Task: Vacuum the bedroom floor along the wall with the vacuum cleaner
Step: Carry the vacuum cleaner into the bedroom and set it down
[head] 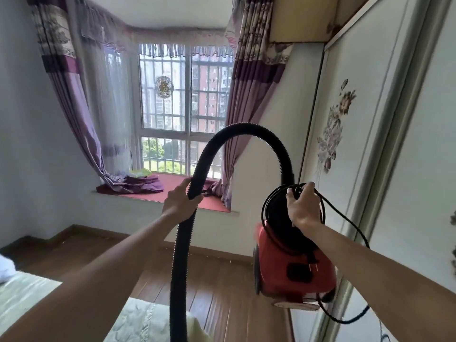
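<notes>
A red and black vacuum cleaner [293,275] hangs in the air at the right, off the floor. My right hand [302,206] grips its top together with the coiled black power cord [345,218], which loops down past the body. A black ribbed hose [241,130] arches up from the cleaner's top and comes down on the left. My left hand [181,201] grips that hose below the arch. The hose runs on down out of the frame's bottom edge; its nozzle is hidden.
Brown wooden floor [222,280] lies ahead, ending at a white wall with a brown skirting board below a bay window seat [172,191] with purple curtains [81,119]. A white flowered wardrobe [357,119] stands at the right. A bed [24,297] fills the lower left.
</notes>
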Demonstrator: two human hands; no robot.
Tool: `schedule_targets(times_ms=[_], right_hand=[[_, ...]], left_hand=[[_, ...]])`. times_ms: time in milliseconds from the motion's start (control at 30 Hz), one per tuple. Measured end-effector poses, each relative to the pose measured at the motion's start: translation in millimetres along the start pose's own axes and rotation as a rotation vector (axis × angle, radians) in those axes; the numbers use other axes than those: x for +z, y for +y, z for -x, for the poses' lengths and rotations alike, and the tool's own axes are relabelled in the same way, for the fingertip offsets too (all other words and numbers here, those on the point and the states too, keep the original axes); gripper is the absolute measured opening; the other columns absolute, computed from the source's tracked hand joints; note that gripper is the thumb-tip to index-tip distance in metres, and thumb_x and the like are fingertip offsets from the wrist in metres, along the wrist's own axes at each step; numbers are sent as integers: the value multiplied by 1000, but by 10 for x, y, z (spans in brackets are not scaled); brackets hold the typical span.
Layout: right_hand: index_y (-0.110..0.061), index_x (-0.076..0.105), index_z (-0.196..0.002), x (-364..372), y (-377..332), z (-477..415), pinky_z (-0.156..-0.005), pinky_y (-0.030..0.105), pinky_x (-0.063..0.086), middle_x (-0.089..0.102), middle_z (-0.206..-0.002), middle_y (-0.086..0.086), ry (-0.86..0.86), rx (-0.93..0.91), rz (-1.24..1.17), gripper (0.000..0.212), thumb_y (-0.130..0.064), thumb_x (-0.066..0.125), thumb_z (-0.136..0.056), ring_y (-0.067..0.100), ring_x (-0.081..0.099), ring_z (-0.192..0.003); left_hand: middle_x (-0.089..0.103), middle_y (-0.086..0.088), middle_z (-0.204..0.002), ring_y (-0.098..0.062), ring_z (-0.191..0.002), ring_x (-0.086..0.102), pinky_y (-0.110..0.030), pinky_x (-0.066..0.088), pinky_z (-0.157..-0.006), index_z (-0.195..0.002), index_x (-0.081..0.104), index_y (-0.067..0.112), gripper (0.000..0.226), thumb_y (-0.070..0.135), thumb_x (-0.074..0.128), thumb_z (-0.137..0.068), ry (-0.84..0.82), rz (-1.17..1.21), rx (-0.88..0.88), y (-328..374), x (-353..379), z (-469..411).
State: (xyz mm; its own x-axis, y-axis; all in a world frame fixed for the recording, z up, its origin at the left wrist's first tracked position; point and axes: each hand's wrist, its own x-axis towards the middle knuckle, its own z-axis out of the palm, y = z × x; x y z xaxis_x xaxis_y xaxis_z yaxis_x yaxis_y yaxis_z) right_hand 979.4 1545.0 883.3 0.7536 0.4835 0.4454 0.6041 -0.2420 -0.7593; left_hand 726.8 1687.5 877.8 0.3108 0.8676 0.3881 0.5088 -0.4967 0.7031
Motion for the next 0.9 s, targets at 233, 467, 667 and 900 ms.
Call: schedule_targets(times_ms=[233,467,667,900], right_hand=[[-5,38,-107,664,134,-795,-48,49,57,49,-94,12,-21,18,3,33,-31,57,-97,36,63,-75],[-4,39,-111,1366,211,-1679,-62,40,54,56,-102,16,-14,21,32,33,-29,56,-98,31,61,-82],[-6,37,-109,1799,202,-2285,-46,42,56,54,-102,14,-22,38,15,32,-30,55,-99,26,60,-69],[-6,36,-109,2332,264,-2957,-42,47,56,54,-97,15,-60,31,23,33,-31,55,-99,34,64,-68]], left_hand=[[66,-12,-117,-22,-78,59,-28,46,-68,-144,44,25,56,24,66,-92,-10,-5,-29,-320,493,-952],[67,-13,-119,-23,-81,56,-29,45,-70,-144,44,24,57,28,67,-91,-13,-9,-22,-566,959,-2122],[66,-15,-121,-22,-77,57,-27,43,-66,-144,43,22,56,24,65,-93,-28,-2,-1,-601,1219,-2787],[65,-14,-122,-21,-81,56,-29,44,-70,-145,43,23,58,26,66,-92,-2,-27,-45,-768,1420,-3438]])
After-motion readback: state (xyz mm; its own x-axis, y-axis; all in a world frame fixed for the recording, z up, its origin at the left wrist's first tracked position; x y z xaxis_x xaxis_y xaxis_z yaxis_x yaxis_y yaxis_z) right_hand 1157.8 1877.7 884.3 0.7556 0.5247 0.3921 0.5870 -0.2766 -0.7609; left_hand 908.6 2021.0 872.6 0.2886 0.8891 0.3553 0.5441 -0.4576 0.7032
